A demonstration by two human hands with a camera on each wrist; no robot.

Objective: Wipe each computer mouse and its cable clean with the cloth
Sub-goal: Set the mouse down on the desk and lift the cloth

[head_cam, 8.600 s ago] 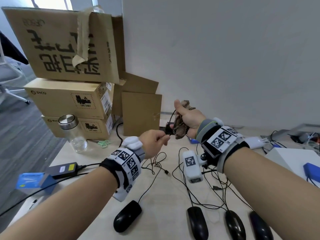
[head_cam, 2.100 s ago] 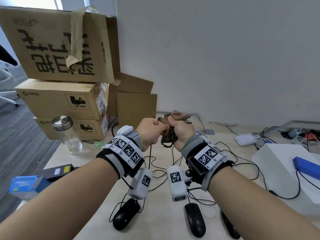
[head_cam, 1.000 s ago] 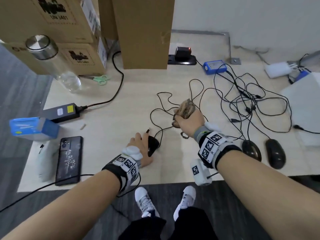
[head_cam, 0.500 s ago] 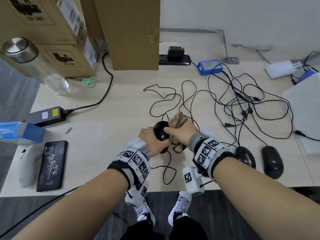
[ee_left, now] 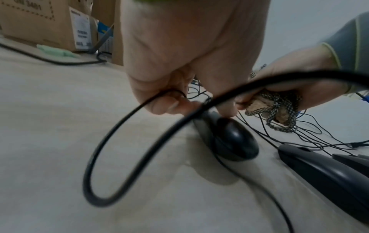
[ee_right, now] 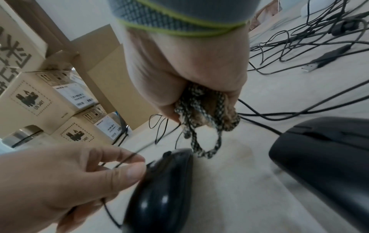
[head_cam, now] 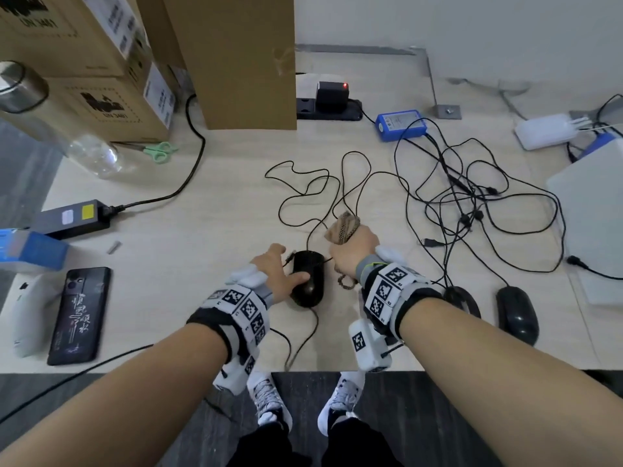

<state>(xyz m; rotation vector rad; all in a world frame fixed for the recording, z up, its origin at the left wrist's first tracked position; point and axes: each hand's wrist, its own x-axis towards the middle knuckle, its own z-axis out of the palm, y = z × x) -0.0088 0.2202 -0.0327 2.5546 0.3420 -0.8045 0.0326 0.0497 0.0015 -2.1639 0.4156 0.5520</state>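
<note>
A black mouse [head_cam: 308,278] [ee_left: 229,137] [ee_right: 159,189] lies near the table's front edge. My left hand [head_cam: 290,267] [ee_right: 135,165] sits at its left side, thumb against the shell. Thumb and forefinger pinch its thin cable [ee_right: 127,157] [ee_left: 173,93]. My right hand [head_cam: 350,244] [ee_right: 199,104] hovers just behind and right of the mouse, fist gripping the bunched brown checked cloth [head_cam: 344,227] [ee_right: 207,110] [ee_left: 273,110]. A cord loop of the cloth dangles close to the mouse's nose. The cable's slack [head_cam: 286,197] loops over the table behind.
Two more black mice [head_cam: 517,313] [head_cam: 458,299] lie to the right, their cables tangled [head_cam: 472,203] behind. A phone [head_cam: 79,315], power brick [head_cam: 67,217], blue box [head_cam: 30,251] and bottle [head_cam: 84,153] stand left. Cardboard boxes [head_cam: 236,62] line the back.
The hands had been together on the mouse, cloth against it. Now the right hand and cloth have drawn back off it, and the left hand has slid to its left side.
</note>
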